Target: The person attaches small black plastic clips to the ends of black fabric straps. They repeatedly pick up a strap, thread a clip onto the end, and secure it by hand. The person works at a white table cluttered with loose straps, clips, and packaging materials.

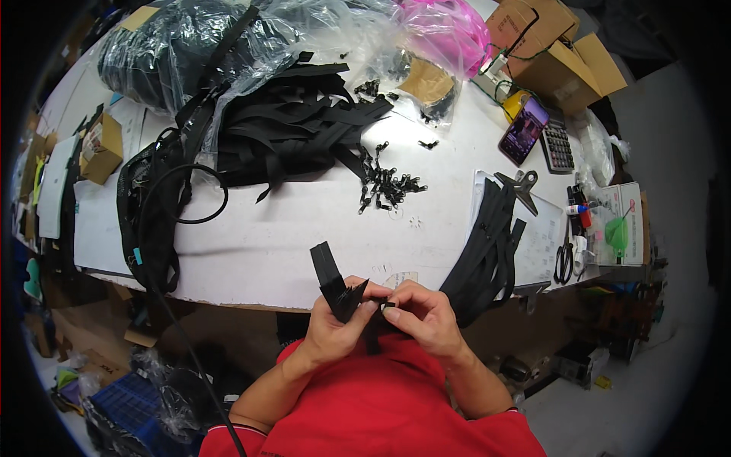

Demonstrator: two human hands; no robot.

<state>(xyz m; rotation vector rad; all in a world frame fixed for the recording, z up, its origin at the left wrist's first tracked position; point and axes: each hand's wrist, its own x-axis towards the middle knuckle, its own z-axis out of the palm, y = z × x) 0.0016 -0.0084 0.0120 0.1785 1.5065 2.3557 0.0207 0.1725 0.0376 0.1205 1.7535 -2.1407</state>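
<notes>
Close to the table's front edge, my left hand (pixel 335 329) is closed round a black zipper tape (pixel 326 268), whose folded upper part sticks up above the fingers. My right hand (pixel 428 318) meets it fingertip to fingertip, pinching a small black piece (pixel 388 305) that looks like a zipper slider. Fingers partly cover where the tape and this piece come together. Farther back lies a loose pile of black zipper sliders (pixel 387 181). To the right of my hands, a bundle of black zipper tapes (pixel 481 251) drapes over the edge.
A large heap of black tapes (pixel 282 137) fills the back left beside plastic bags (pixel 183 61). At right are a metal clamp (pixel 521 190), phone (pixel 524 131), calculator (pixel 558 145), scissors (pixel 563 260) and cardboard box (pixel 567 72). A black cable (pixel 171 312) runs down the left.
</notes>
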